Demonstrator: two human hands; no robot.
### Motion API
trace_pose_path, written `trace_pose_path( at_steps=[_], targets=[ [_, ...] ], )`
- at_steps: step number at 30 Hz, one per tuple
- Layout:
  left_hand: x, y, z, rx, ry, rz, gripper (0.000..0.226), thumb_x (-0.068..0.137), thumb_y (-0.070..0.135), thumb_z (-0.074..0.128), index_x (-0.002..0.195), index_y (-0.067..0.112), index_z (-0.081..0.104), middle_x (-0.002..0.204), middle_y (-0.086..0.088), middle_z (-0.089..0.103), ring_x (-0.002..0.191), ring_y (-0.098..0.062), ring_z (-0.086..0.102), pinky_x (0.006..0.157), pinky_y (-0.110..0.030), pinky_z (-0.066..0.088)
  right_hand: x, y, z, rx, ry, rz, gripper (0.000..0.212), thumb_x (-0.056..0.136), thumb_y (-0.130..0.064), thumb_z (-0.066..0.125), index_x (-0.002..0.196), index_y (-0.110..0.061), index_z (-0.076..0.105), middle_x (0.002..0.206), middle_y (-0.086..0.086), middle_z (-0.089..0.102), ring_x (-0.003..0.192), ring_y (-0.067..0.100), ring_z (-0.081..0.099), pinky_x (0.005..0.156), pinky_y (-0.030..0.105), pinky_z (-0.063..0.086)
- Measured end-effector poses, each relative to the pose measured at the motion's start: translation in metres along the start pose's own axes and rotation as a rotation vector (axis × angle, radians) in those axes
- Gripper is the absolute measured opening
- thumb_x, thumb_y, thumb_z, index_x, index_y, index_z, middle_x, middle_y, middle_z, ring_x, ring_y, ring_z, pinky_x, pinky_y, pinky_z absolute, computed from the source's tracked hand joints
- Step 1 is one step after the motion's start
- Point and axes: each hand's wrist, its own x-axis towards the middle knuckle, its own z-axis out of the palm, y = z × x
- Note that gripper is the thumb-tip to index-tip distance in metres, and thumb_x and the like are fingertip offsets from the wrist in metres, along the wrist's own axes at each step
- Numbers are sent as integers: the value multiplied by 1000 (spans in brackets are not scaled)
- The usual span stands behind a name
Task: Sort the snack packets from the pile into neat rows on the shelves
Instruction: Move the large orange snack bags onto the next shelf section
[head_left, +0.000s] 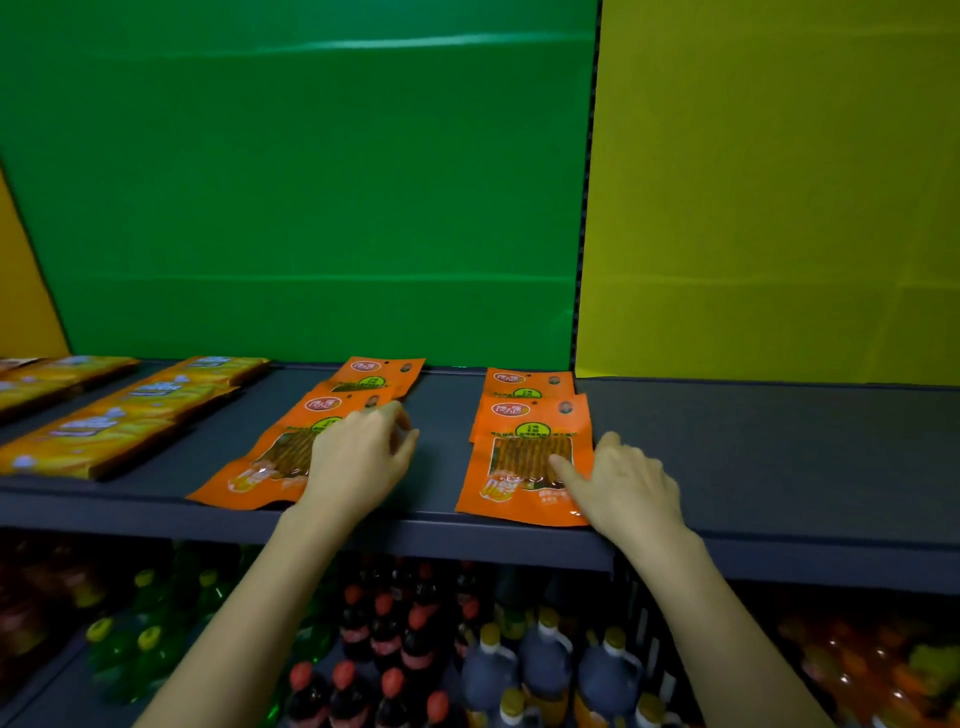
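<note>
- Your left hand (358, 457) lies loose-fingered on the skewed flat orange plastic snack packet (260, 467) under it; rotate it square.
- Your right hand (628, 483) presses flat fingers on the matching packet (511, 467); align both front edges.

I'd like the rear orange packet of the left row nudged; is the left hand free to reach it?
Probably yes: the left hand rests on the front packet, fingertips nearly at the rear packet, nothing between them.
</note>
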Motion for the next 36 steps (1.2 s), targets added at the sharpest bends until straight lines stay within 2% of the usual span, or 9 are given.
trace_pose_path(
  at_steps=[3, 6, 12, 15, 21, 27, 29, 32, 36],
  targets=[
    [-21, -10, -15, 122, 67, 18, 15, 86, 27, 58, 86, 13, 63, 81, -7, 68, 77, -33, 63, 57, -29, 38, 1, 9, -11, -26, 32, -39, 54, 93, -53, 39, 123, -8, 45, 126, 12, 50, 115, 34, 53, 85, 39, 45],
    [-48, -28, -29, 227, 128, 12, 13, 72, 23, 70, 68, 15, 60, 63, -4, 65, 60, -30, 63, 46, -25, 39, 3, 9, -17, 16, 103, -149, 42, 94, -44, 43, 122, -14, 49, 125, 8, 51, 115, 31, 53, 84, 38, 45],
    [-106, -85, -64, 355, 91, -142, 24, 76, 33, 46, 67, 15, 58, 60, -1, 64, 58, -28, 63, 45, -26, 39, -12, -49, 1, 215, 127, -532, 20, 93, -28, 49, 110, -21, 57, 114, -2, 59, 106, 22, 56, 81, 33, 42],
    [-139, -122, -88, 412, 122, -230, 26, 76, 35, 46, 67, 14, 59, 61, -1, 64, 60, -28, 65, 43, -24, 33, -25, -96, 16, 249, 70, -702, 21, 94, -27, 47, 113, -23, 56, 115, -5, 59, 109, 19, 55, 85, 33, 44],
    [-215, -199, -138, 511, 114, -391, 41, 77, 45, 36, 68, 13, 61, 63, -5, 65, 58, -30, 66, 42, -27, 43, -73, -189, 49, 271, -4, -923, 22, 94, -30, 46, 114, -25, 54, 115, -8, 56, 112, 17, 52, 77, 30, 39],
    [-287, -281, -186, 622, 44, -545, 24, 70, 24, 78, 63, 14, 58, 52, 0, 58, 44, -22, 58, 37, -12, 14, -137, -300, 95, 322, -154, -1085, 26, 96, -34, 44, 120, -30, 51, 120, -14, 53, 116, 10, 49, 85, 26, 43],
    [-312, -311, -202, 627, 3, -605, 21, 72, 26, 77, 66, 16, 60, 55, 2, 60, 46, -18, 59, 32, -16, 26, -160, -336, 110, 320, -185, -1115, 27, 96, -36, 42, 122, -31, 50, 120, -15, 52, 115, 8, 48, 82, 24, 42],
    [-342, -355, -230, 595, -23, -721, 15, 84, 37, 63, 83, 22, 62, 73, 7, 66, 64, -15, 65, 46, -27, 51, -191, -389, 130, 330, -227, -1142, 29, 97, -37, 41, 124, -31, 48, 120, -16, 53, 114, 6, 49, 82, 22, 41],
    [-362, -405, -269, 595, -29, -767, 16, 84, 36, 62, 91, 21, 65, 78, 6, 68, 69, -14, 65, 53, -29, 54, -215, -452, 144, 354, -240, -1142, 30, 97, -35, 41, 126, -31, 48, 123, -16, 55, 115, 8, 51, 87, 25, 42]
  ],
)
